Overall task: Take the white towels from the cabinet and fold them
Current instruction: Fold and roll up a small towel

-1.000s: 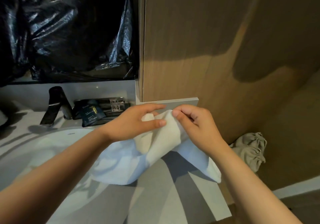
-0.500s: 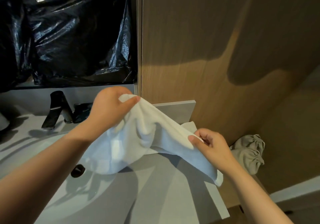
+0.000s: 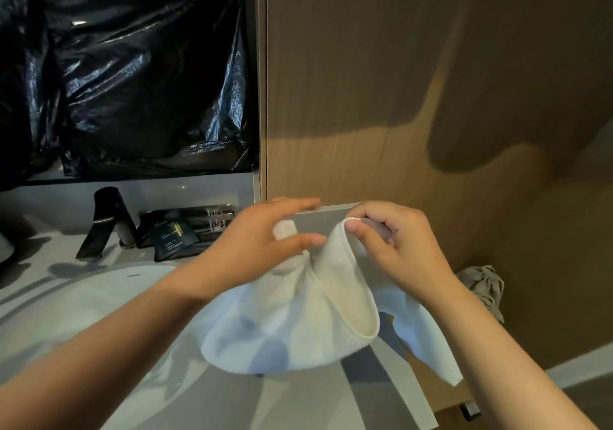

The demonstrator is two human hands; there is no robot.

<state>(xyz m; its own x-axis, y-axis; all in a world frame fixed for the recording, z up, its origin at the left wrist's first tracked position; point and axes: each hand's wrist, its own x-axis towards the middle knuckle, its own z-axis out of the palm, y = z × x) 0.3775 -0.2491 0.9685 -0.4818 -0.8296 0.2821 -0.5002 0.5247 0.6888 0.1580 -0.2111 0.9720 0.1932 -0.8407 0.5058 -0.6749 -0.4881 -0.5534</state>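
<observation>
Room: a bathroom corner, seen from above; a wood-grain wall panel [image 3: 398, 97] fills the right side, and crinkled black plastic sheeting [image 3: 132, 81] covers the wall on the left.
Surface: a grey countertop [image 3: 232, 406] with a white basin [image 3: 116, 290] set into it.
At the back: a black tap [image 3: 106, 223] and, just beside it, dark toiletry packets [image 3: 179, 233].
Far right: a crumpled grey cloth [image 3: 484, 283] against the panel.
Towel: one white towel [image 3: 298, 323] is held up over the counter's right end, sagging between the two hands, one tail hanging past the counter edge.
Left hand [image 3: 262, 243]: fingers nearly straight, a bunch of towel caught between thumb and forefinger.
Right hand [image 3: 398, 247]: fingers curled, thumb and forefinger pinching the towel's hemmed edge.
Hands: near each other, not touching.
</observation>
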